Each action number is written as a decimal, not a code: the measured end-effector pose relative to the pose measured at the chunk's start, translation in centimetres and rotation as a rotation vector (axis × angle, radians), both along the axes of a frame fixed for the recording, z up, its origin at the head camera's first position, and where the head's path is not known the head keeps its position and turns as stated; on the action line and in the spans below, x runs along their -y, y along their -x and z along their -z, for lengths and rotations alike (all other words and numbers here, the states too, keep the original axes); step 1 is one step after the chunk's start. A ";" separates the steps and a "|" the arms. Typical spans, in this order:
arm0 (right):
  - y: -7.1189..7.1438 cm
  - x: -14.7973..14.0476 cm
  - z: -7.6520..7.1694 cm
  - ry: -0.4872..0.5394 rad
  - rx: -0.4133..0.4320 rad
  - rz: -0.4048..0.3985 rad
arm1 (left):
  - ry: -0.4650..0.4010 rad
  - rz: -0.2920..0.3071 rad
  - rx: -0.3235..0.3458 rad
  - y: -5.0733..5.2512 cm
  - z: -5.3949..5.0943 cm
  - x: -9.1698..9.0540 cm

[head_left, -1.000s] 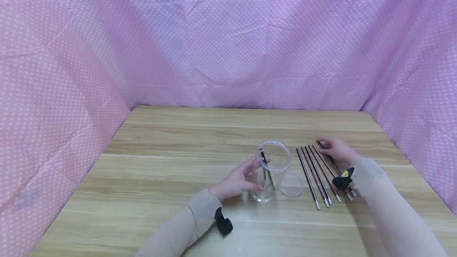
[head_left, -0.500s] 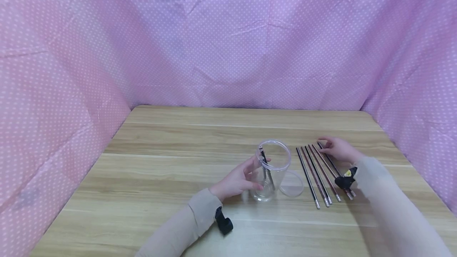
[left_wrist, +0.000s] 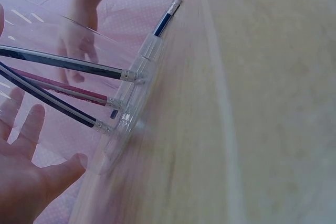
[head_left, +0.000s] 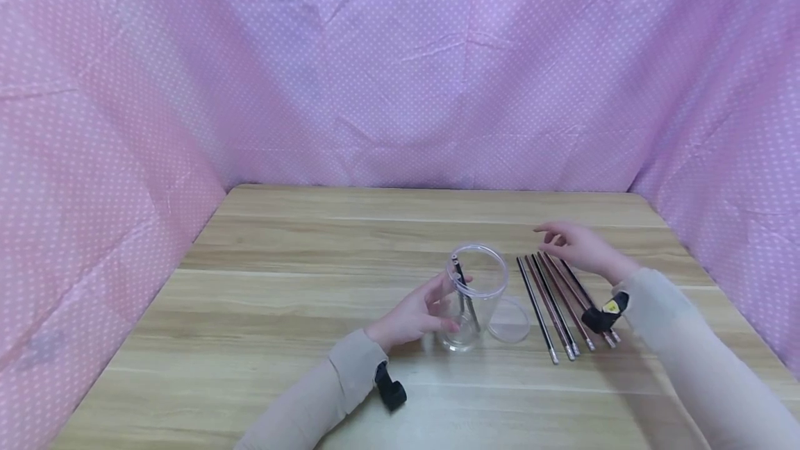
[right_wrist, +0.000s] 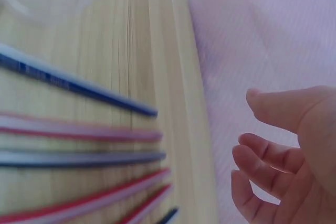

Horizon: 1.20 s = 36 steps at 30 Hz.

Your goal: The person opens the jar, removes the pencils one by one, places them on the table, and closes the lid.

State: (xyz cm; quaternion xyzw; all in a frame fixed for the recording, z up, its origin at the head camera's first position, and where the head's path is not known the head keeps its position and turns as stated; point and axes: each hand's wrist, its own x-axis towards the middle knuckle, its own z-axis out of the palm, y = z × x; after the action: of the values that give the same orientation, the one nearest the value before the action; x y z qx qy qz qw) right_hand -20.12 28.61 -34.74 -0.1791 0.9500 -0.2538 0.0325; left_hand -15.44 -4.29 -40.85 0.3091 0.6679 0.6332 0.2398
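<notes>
My left hand (head_left: pixel 415 314) grips a clear plastic cup (head_left: pixel 486 301) upright on the table, thumb on the near side and fingers round the back. Inside the cup stand three pencils, a red striped one (left_wrist: pixel 68 88) between two dark ones, eraser ends down. To the cup's right, several dark and reddish pencils (head_left: pixel 537 310) lie side by side, erasers toward the near edge. Above their far tips hovers my right hand (head_left: pixel 581 248), fingers loosely bent and apart. Nothing is between its fingers in the right wrist view, where a blue pencil (right_wrist: pixel 79 84) lies below.
A clear round lid (head_left: pixel 516 330) lies flat between the cup and the row of pencils. The wooden table (head_left: pixel 262 311) runs back to a pink dotted cloth (head_left: pixel 400 89) that hangs behind it and along both sides.
My right hand has risen off the rightmost pencil and shifted left and away over the far tips. The left hand and the cup have stayed in place.
</notes>
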 end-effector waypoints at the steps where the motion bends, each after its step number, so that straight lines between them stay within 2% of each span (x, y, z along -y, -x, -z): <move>1: -0.1 0.4 -0.1 0.005 -0.010 -0.016 | -0.001 -0.001 0.001 0.0 0.0 0.0; 10: -1.4 3.2 -1.0 0.041 -0.097 -0.101 | -0.013 0.013 0.007 0.1 -0.1 0.1; 21: -3.2 6.4 -2.6 0.159 -0.323 -0.180 | 0.017 0.013 0.026 0.2 0.0 0.3; 30: -4.2 8.2 -3.7 0.235 -0.449 -0.300 | 0.007 0.009 0.017 0.4 -0.1 0.5; 36: -5.1 9.1 -4.5 0.246 -0.514 -0.318 | -0.005 0.024 0.005 0.6 0.0 0.6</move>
State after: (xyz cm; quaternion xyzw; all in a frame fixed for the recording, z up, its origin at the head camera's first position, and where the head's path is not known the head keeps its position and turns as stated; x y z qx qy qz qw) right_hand -15.05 19.46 -30.19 -0.3862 0.8493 -0.3048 -0.1911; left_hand -16.00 -4.86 -40.84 0.3162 0.6619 0.6328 0.2481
